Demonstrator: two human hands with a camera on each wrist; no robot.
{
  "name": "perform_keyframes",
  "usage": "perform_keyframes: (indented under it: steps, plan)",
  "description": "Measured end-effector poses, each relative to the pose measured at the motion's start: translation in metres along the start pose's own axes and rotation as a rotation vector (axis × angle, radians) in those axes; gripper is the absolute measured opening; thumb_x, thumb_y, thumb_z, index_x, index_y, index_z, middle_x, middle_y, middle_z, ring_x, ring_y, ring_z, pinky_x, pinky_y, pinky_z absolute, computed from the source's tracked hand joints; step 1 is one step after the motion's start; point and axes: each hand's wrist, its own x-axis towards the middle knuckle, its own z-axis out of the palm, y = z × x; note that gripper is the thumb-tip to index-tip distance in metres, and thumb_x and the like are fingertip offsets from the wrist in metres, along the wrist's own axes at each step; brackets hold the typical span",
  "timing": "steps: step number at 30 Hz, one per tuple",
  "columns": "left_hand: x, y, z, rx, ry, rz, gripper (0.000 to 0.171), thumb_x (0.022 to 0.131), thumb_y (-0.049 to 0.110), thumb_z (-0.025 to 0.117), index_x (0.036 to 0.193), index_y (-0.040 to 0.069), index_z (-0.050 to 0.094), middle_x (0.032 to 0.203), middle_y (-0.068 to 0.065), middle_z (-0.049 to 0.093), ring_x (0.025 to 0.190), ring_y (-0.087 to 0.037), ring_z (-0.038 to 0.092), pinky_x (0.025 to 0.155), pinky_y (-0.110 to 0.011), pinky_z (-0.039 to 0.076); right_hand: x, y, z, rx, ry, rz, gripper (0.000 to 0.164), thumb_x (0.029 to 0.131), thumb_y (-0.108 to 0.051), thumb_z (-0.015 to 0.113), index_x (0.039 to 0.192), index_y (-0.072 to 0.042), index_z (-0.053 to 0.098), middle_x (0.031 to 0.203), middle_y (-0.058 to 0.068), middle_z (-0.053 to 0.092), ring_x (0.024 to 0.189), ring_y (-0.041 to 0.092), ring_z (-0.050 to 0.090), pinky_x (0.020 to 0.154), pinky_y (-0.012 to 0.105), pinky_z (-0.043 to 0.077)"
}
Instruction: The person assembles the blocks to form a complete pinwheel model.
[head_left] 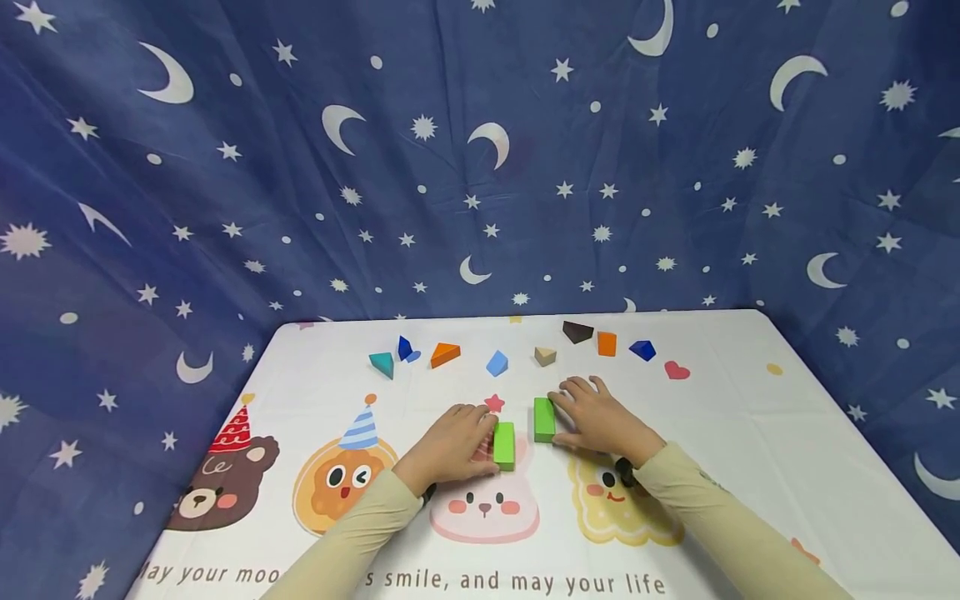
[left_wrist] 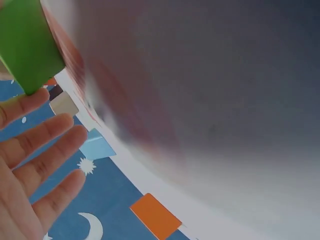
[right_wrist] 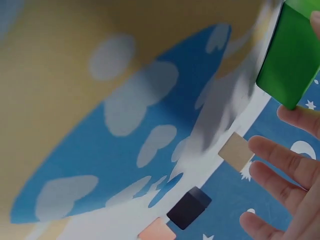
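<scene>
Two green rectangular blocks rest on the printed white tablecloth, a small gap apart. My left hand pinches the left green block by its ends, thumb at the near end and index finger at the far one. The right green block, slightly farther from me, is held the same way by my right hand. In the left wrist view an index fingertip touches the corner of the green block, other fingers spread. In the right wrist view the index fingertip meets the green block; its thumb is mostly out of frame.
Along the table's far side lie a teal block, a dark blue one, an orange wedge, a light blue block, a beige wedge, a black block, an orange block and a blue one. Behind hangs a starry curtain.
</scene>
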Motion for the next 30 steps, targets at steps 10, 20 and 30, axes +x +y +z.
perform_keyframes:
  steps: [10, 20, 30]
  plan:
    - [0.006, 0.005, 0.004, 0.068, 0.017, 0.080, 0.062, 0.082, 0.064, 0.054, 0.122, 0.016, 0.050, 0.118, -0.001, 0.055, 0.109, -0.018, 0.054, 0.102, -0.034, 0.041, 0.019, 0.005, 0.003, -0.003, 0.021, -0.016, 0.065, 0.078, -0.054, 0.067, 0.124, -0.008, 0.056, 0.119, 0.014, 0.057, 0.117, 0.033, 0.050, 0.097, 0.057, 0.038]
    - [0.010, 0.010, 0.001, 0.161, 0.029, 0.088, 0.067, 0.084, 0.068, 0.047, 0.125, 0.015, 0.049, 0.119, -0.001, 0.056, 0.111, -0.017, 0.055, 0.101, -0.034, 0.041, 0.035, 0.002, -0.002, 0.048, -0.020, -0.042, 0.068, 0.078, -0.054, 0.067, 0.125, -0.008, 0.057, 0.123, 0.015, 0.056, 0.117, 0.033, 0.049, 0.098, 0.057, 0.038]
    - [0.018, 0.020, 0.002, 0.266, 0.054, 0.026, 0.068, 0.080, 0.073, 0.047, 0.118, 0.016, 0.053, 0.108, 0.000, 0.060, 0.103, -0.017, 0.056, 0.097, -0.037, 0.043, 0.036, 0.003, 0.000, 0.064, -0.002, -0.056, 0.068, 0.078, -0.056, 0.066, 0.126, -0.009, 0.057, 0.119, 0.014, 0.059, 0.114, 0.032, 0.052, 0.095, 0.054, 0.041]
